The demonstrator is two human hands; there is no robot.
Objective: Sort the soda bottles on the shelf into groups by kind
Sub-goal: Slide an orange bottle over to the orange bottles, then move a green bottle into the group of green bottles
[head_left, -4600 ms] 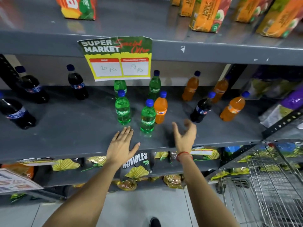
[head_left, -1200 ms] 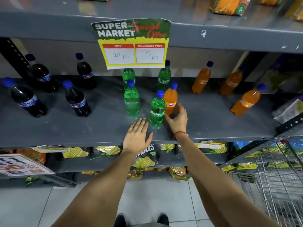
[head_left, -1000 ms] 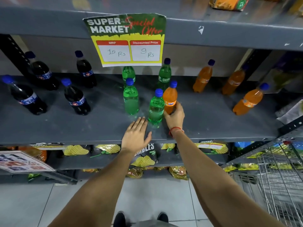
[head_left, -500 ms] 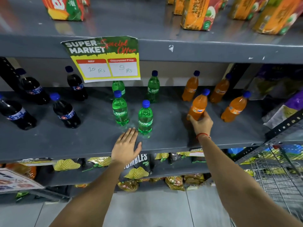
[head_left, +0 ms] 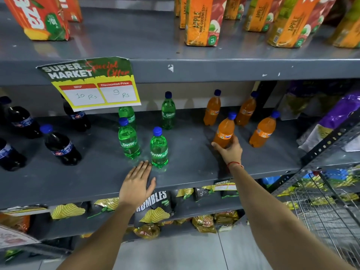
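On the grey middle shelf stand three clusters of soda bottles. Several dark cola bottles are at the left, several green Sprite bottles in the middle, and three orange Fanta bottles at the right. My right hand grips the base of a fourth orange Fanta bottle, upright on the shelf among the other orange ones. My left hand lies flat and open on the shelf's front edge, just in front of the nearest Sprite bottle, holding nothing.
A price sign hangs from the upper shelf over the back bottles. Juice cartons stand on the upper shelf. Snack bags fill the shelf below. Purple bags and a wire trolley are at the right.
My right hand took the orange bottle from beside the Sprite bottles and carried it right into the orange group. Earlier a cola bottle went from the right to the left group. My left hand stayed put.
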